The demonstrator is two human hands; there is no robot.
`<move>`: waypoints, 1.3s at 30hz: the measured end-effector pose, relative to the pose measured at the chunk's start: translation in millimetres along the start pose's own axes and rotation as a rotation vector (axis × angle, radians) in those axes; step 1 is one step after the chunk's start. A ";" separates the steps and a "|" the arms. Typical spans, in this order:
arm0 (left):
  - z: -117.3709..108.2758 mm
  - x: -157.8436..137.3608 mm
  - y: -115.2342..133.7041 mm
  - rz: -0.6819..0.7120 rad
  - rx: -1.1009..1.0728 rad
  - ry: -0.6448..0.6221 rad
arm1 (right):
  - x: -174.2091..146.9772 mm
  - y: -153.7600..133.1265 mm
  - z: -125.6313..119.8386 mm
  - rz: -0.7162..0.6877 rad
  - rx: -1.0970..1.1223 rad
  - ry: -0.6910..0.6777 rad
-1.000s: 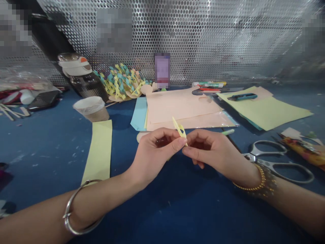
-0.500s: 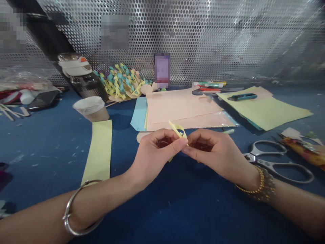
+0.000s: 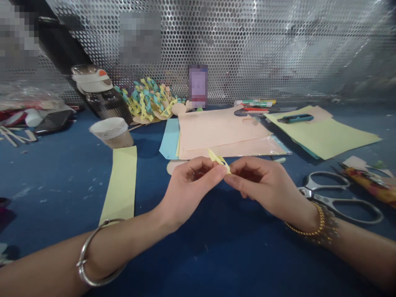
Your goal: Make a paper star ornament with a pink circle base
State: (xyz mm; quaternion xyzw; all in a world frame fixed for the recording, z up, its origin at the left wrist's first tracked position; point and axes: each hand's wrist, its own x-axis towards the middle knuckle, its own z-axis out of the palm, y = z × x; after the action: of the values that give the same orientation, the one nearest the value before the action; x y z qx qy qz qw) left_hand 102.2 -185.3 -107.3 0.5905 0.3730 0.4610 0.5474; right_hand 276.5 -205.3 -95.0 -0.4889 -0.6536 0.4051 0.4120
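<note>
Yellow paper strip (image 3: 213,155), bent: clock centre, above blue table (image 3: 201,260). Left hand (image 3: 190,189), between 7 and 8 o'clock: thumb and forefinger pinched closed on strip. Right hand (image 3: 267,185), 4 o'clock: fingertips together at strip's lower end; whether gripping, cannot tell. Pink sheets (image 3: 219,128): 12 o'clock. Cutter (image 3: 295,119): 2 o'clock.

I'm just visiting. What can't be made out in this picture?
All in the head view:
Yellow strip: lower end hidden by the grip of the left hand.
Scissors: blades mostly hidden behind the right hand.
Long yellow paper: near end hidden by the left forearm.
Phone: screen blurred into blocks.
Purple thing: cut off by the left edge; can't be named.
</note>
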 end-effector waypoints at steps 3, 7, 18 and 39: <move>-2.2 1.7 -3.3 -0.011 -0.081 -0.014 | 1.3 4.3 -2.5 0.044 0.099 -0.048; -1.2 2.6 -3.4 -0.042 -0.127 -0.101 | 2.8 8.8 -3.4 0.112 0.309 -0.178; 3.7 2.0 1.8 0.015 -0.124 -0.064 | 3.5 11.1 -1.0 0.221 0.468 -0.267; 0.0 2.4 -3.8 -0.024 0.017 0.047 | -1.3 6.5 5.2 0.001 0.281 -0.049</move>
State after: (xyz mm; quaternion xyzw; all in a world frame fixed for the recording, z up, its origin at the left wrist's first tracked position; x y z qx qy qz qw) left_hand 103.2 -182.6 -110.8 0.5794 0.3967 0.4652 0.5389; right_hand 273.8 -205.9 -103.0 -0.4168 -0.5998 0.5048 0.4602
